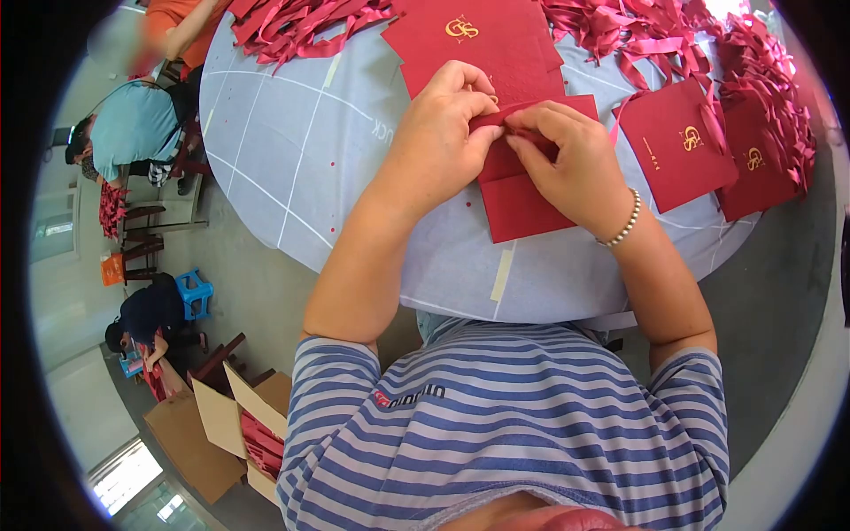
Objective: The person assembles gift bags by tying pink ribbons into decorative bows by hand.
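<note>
The left hand [443, 133] and right hand [571, 159], fingers curled and nearly meeting, each pinch the red folded piece [531, 208] between thumb and fingertips. It lies on the tabletop [283, 186], beside gold-lettered red pieces [500, 49].

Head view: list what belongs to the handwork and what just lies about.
Belongs, apparently: dark-red folded card touched by left hand and right hand; red gold-lettered card stack; glossy red ribbons.

Lying about, apparently: blue plastic stool; orange rectangular object.

Grey floor [252, 305], blue stool [194, 290], bright window [127, 476].
</note>
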`<state>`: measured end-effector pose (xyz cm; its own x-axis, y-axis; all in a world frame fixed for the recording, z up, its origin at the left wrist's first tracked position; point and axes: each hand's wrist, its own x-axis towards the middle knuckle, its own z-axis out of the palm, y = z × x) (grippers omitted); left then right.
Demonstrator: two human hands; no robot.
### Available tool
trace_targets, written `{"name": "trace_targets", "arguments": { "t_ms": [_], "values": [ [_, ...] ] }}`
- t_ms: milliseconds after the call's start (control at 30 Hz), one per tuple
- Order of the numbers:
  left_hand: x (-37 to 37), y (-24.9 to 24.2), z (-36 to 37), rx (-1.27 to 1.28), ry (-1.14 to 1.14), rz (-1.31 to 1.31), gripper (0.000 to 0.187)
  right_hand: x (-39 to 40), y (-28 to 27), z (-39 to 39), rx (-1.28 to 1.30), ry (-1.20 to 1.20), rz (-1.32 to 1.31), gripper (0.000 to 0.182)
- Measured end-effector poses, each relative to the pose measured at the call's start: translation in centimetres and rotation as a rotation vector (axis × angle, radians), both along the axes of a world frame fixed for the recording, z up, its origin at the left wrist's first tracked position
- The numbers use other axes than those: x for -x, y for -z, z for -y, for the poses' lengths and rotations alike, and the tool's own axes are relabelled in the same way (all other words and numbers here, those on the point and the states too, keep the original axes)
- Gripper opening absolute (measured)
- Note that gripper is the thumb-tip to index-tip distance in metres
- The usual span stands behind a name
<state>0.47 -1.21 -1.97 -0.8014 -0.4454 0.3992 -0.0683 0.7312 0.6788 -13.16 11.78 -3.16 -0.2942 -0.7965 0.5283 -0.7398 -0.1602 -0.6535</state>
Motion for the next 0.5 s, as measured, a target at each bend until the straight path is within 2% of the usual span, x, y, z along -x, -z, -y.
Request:
{"name": "trace_targets", "arguments": {
  "t_ms": [67,167,267,400,467,500],
  "values": [
    [0.1,-0.2,-0.1,-0.013,0.019,-0.018,0.013,0.8,-0.4,-0.4,-0.038,-0.062,0.029,0.005],
    [0.2,-0.5,-0.6,0.012,0.058,-0.043,0.013,2.0,-1.4,-0.5,0.080,-0.049,-0.301,0.009],
    [0.2,-1.0,-0.9,0.084,0.082,-0.058,0.014,2.3,-2.7,-0.1,0.089,0.037,-0.353,0.011],
    [0.3,-1.1,-1.2,0.231,0.061,-0.080,0.018,3.3,-3.0,-0.6,-0.056,-0.115,-0.287,0.013],
    [0.3,-1.2,-1.5,0.278,0.054,-0.096,0.018,3.8,-3.2,-0.6,-0.167,-0.184,-0.079,0.013],
    [0.4,-1.2,-1.6,0.324,0.047,-0.112,0.018,4.2,-3.5,-0.6,-0.167,-0.181,-0.079,0.013]
  ]
}}
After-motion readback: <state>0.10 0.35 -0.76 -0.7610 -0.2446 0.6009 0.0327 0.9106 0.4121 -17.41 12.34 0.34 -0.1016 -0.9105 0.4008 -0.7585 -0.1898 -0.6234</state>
